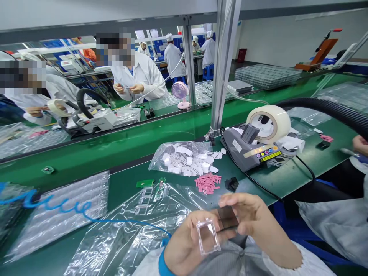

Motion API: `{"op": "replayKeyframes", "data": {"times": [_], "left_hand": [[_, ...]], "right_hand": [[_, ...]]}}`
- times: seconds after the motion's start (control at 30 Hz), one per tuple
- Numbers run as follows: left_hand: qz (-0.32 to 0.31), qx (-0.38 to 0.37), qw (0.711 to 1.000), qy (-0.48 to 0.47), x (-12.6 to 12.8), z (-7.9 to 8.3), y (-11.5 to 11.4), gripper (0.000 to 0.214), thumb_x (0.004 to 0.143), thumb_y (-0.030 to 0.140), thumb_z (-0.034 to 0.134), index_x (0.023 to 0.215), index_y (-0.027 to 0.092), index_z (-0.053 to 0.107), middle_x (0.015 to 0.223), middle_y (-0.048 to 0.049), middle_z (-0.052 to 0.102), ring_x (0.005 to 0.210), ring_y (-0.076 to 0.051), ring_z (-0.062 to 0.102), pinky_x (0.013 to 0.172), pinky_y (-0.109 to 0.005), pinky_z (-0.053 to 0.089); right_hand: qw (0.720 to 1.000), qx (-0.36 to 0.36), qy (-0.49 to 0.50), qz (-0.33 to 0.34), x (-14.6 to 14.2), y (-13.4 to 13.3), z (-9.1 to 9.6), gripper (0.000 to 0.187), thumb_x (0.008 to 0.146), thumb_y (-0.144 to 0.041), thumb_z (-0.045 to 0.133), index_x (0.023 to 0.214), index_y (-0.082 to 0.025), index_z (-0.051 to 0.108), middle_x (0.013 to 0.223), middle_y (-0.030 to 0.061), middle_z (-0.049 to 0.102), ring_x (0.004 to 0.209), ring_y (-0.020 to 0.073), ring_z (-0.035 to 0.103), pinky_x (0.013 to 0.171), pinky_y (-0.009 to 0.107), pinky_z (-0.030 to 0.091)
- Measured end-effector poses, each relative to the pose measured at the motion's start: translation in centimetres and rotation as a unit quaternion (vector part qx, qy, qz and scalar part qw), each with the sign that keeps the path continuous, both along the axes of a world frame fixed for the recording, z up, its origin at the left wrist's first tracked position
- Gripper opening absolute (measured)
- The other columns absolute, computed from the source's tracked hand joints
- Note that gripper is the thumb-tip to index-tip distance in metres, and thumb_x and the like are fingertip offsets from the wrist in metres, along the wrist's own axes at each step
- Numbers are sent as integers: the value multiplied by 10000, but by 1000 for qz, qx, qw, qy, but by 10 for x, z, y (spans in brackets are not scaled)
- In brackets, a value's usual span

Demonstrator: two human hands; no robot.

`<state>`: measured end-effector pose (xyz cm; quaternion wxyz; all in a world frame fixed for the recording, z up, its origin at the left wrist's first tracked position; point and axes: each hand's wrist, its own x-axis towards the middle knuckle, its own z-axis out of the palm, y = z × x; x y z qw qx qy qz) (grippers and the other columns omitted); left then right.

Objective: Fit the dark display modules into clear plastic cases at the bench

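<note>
My left hand [184, 239], with a blue strap at its wrist, holds a clear rectangular plastic frame [208, 237] tilted upright near its palm. Close by, my right hand [253, 211] grips a dark see-through square sheet [228, 217] between thumb and fingers. The left fingers reach behind this sheet, and whether they touch it I cannot tell. Beyond my hands lie a heap of pink strips [207, 184] and some small black pieces [231, 184]. More clear frames [144, 200] rest on a plastic sheet [115, 234], beside a green circuit board [145, 183].
A bag of white pieces [186, 158] lies at the bench's middle. A grey label machine [247, 151] carries a big tape roll [268, 123]. A blue coiled cord [120, 220] runs to my wrist. Across the bench sit two people in white coats [143, 73]; another hand [360, 145] is at right.
</note>
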<state>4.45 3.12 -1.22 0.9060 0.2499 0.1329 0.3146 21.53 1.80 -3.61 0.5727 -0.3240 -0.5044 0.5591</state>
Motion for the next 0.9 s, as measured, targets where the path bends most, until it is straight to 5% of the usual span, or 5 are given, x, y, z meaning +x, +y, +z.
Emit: {"op": "replayKeyframes", "data": {"times": [0.13,0.3,0.43,0.6,0.9], "left_hand": [[30,-3,999,-36,3,-4,-9,216,730,409,675,779,207,736,1071,-100,657,1096,-267,554,986,-468,366],[55,37,998,-5,-1,-2,-12,255,736,438,662,781,203,748,1037,-81,636,977,-212,597,913,-359,421],[66,140,987,41,-4,1,-11,325,577,476,769,806,246,761,1082,-63,560,1038,-244,548,957,-374,383],[80,269,954,106,-7,3,-14,271,689,422,708,912,273,748,1106,-88,521,1053,-273,529,959,-407,390],[74,267,946,169,-9,2,-16,304,642,466,722,908,320,747,1121,-76,491,1097,-300,496,1003,-452,370]], "right_hand": [[995,-7,81,50,-13,-5,-4,333,669,-429,767,973,-372,645,955,-27,695,909,153,641,830,303,532],[994,70,-86,1,-5,-9,12,343,759,-497,666,1047,-324,596,1068,37,655,1062,205,568,891,377,499],[943,166,-261,-124,2,-12,34,171,869,-413,566,848,-243,560,785,9,605,794,179,592,879,419,454],[854,229,-437,-165,0,-16,44,103,871,-156,526,798,-228,513,741,-22,566,762,164,550,996,465,257],[841,236,-455,-170,-2,-16,36,123,891,-150,472,787,-215,477,735,-19,562,733,161,543,976,423,245]]}}
